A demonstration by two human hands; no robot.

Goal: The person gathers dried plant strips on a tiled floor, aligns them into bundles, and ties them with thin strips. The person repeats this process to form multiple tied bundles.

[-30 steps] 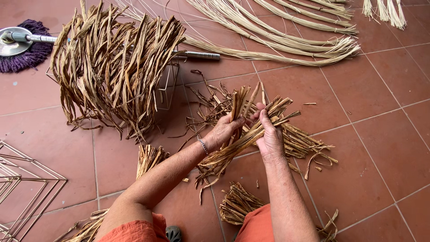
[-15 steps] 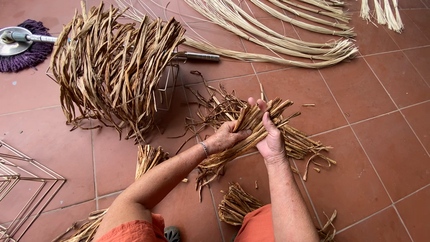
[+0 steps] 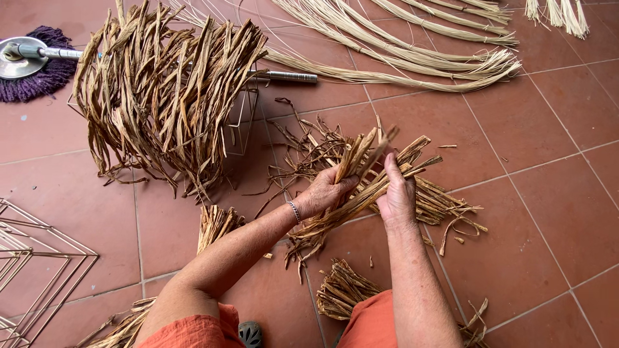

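Observation:
My left hand and my right hand both grip a bundle of dried brown plant strips above the tiled floor. The left hand pinches the strips near their upper ends, with a thin bracelet on its wrist. On the right side of the bundle, my right hand presses with its fingers pointing up. More loose strips lie on the floor beneath and to the right of the bundle.
A large heap of dried strips covers a wire frame at upper left. Long pale reeds lie across the top. A purple mop head is far left, wire frames at lower left, small strip bundles near my knees.
Both hands have drawn the bundle together and lifted it slightly; the right hand's fingers have shifted up along the strips.

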